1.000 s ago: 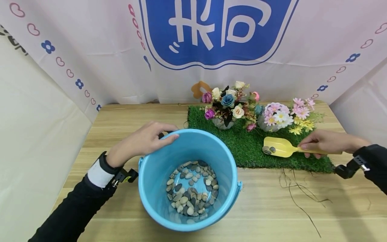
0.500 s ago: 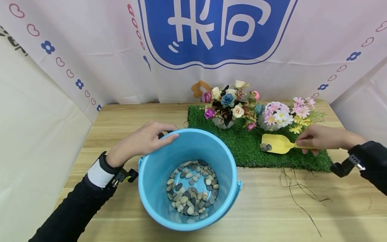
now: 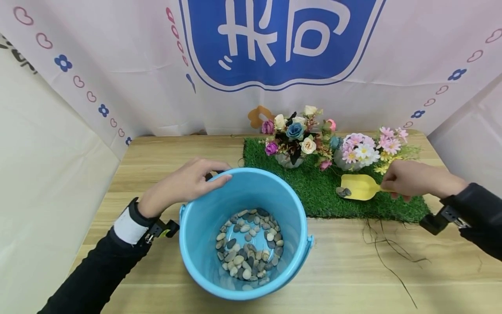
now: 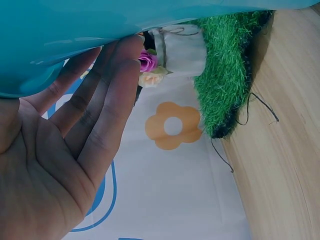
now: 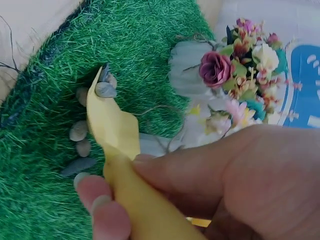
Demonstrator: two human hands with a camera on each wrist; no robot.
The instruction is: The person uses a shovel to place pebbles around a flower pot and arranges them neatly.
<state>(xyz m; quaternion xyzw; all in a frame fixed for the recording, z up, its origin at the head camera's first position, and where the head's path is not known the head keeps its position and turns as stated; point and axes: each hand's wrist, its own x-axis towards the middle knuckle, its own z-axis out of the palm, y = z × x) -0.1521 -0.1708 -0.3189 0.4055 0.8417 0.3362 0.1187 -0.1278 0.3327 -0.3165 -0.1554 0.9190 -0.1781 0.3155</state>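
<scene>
My left hand [image 3: 187, 185] holds the far-left rim of a light blue bucket [image 3: 192, 257], thumb at the rim and fingers along the outside wall. Grey, tan and whitish pebbles [image 3: 251, 257] lie on the bucket's bottom. My right hand [image 3: 417, 179] grips the handle of a yellow scoop [image 3: 358, 187] over the green turf mat [image 3: 313, 196]. A few pebbles [image 5: 105, 90] sit at the scoop's front lip, which tips down toward the grass in the right wrist view. More pebbles [image 5: 78, 131] lie on the turf beside the scoop.
Two potted artificial flower arrangements, one of roses [image 3: 296, 135] and one of pink, white and yellow blooms [image 3: 362, 150], stand along the mat's back. Loose dark threads [image 3: 386, 244] trail onto the wooden table [image 3: 353, 270]. A printed cloth [image 3: 149, 87] hangs behind.
The right hand has shifted left and turned, and the scoop has moved slightly left. Its pebbles have slid to the front lip. The left hand and bucket have stayed put.
</scene>
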